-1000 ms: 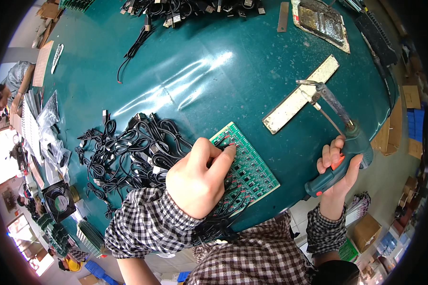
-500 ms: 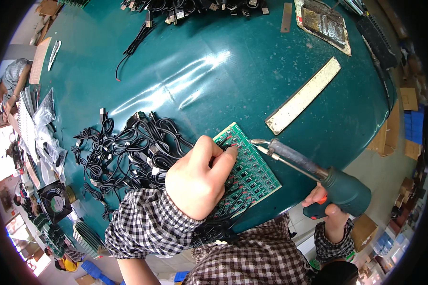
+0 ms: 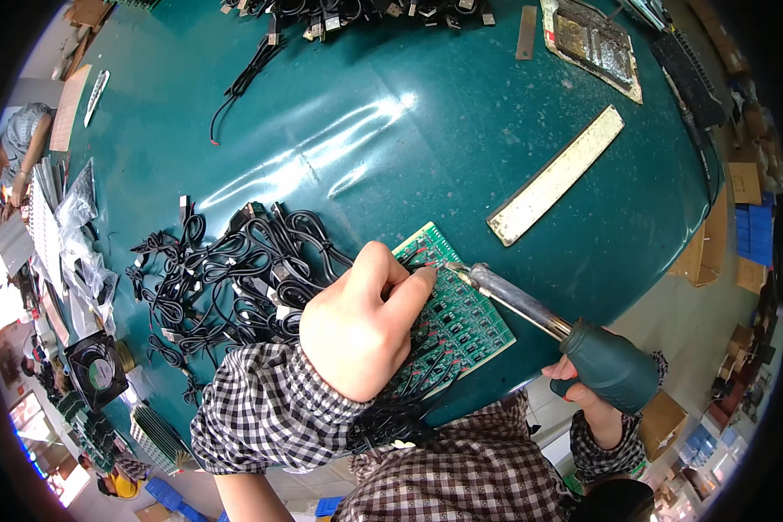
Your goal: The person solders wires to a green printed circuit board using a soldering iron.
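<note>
Near edge of the table: a circuit board lies under the left hand, pinching a black cable; the right hand, apart, clasps a soldering gun.

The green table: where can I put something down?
Bare: the middle of the table, between the far cable pile and near cable bundles; also between the white bar and right edge. Crowded: around the circuit board, with the left hand and soldering iron there.

A green circuit board lies slantwise on the worktop, black leads across its near part; a dark-green soldering gun tilts, tip over the board's far part.
</note>
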